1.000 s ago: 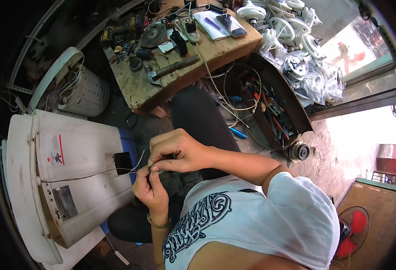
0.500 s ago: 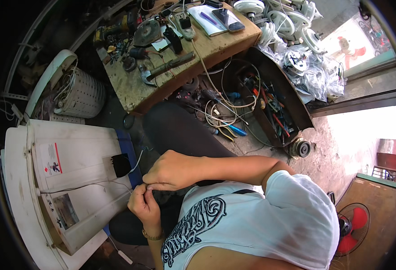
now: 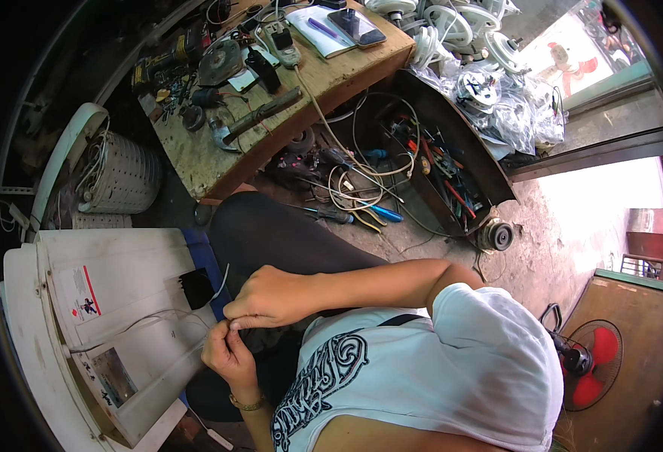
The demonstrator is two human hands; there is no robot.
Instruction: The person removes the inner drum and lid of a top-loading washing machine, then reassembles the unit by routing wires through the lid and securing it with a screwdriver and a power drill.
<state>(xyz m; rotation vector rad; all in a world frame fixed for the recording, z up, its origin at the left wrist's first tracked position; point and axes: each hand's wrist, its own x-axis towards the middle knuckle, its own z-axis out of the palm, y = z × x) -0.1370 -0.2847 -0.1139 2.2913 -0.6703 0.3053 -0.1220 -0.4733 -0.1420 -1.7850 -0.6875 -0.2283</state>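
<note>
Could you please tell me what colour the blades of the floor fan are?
The fan blades are red, behind a dark grille, seen in the head view.

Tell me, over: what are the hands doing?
Left hand and right hand both pinching thin wires. Wires run from white panel. Nothing blocking.

Where the left hand (image 3: 226, 352) and right hand (image 3: 271, 296) meet, the thin white wires (image 3: 167, 316) are too fine to trace between the fingertips. Below the hands, the white plastic appliance casing (image 3: 82, 316) is cut off by the picture's dark rim.
</note>
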